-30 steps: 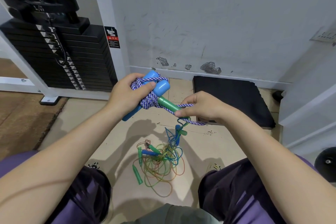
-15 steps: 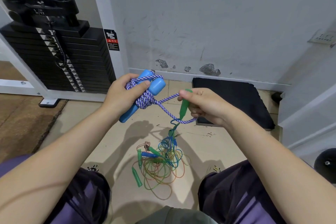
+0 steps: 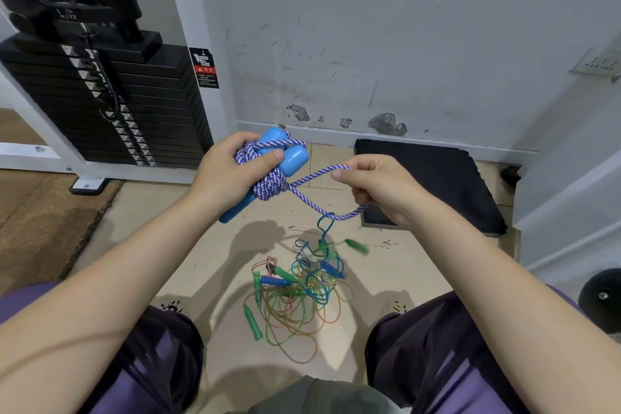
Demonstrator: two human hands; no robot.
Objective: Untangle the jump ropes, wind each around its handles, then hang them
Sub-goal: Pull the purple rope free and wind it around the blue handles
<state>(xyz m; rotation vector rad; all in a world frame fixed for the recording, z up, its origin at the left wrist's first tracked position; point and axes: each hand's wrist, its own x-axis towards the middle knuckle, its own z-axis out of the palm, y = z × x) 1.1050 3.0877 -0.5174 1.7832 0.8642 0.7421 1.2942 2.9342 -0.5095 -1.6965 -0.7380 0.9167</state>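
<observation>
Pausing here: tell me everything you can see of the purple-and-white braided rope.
The purple-and-white braided rope looks like woven cord, wound in thick turns around two light-blue handles lying side by side. The left hand grips this bundle, thumb pressing on the coils. A free loop runs out to the right hand, which pinches it, then curves below that hand and back. A thin blue cord hangs hooked through the loop's lowest bend.

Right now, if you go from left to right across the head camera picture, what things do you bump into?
Black weight stack → left hand → blue jump rope handles → purple-and-white braided rope → right hand → black floor mat → round black weight.
</observation>
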